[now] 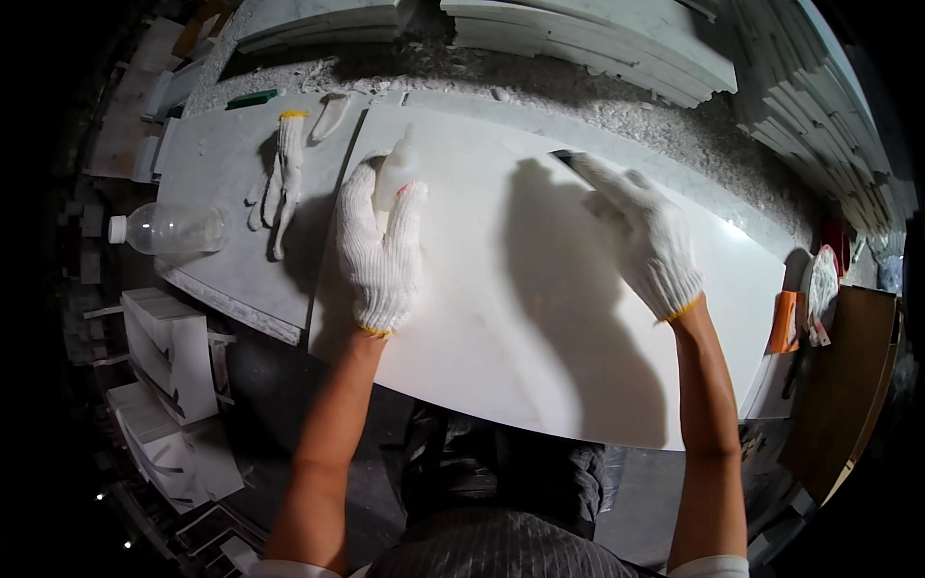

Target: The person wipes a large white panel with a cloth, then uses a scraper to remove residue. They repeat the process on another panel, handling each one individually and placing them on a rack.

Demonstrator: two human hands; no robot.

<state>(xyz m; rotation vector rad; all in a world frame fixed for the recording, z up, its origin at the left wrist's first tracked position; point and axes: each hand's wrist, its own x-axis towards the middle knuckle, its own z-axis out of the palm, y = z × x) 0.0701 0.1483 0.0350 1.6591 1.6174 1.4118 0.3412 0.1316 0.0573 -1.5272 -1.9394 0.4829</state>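
My left hand [381,241], in a white knit glove with a yellow cuff, is closed round a small translucent squeeze bottle [397,171] whose narrow nozzle points up and away from me. Beneath both hands lies a large, glossy white stone slab [462,318]. Over its far right part is my right hand [646,226], gloved the same way. From its fingertips a dark, flat, thin piece [567,162] sticks out toward the slab; its kind cannot be made out. The fingers hide the rest of that piece, and a broad shadow falls beside the hand.
Left of the slab, another pale slab carries a spare glove [283,173], a clear plastic bottle [178,229] lying on its side, and a green object [252,98]. Stacked slabs [597,43] stand beyond. An orange object [785,322] and a brown board [843,380] are at right.
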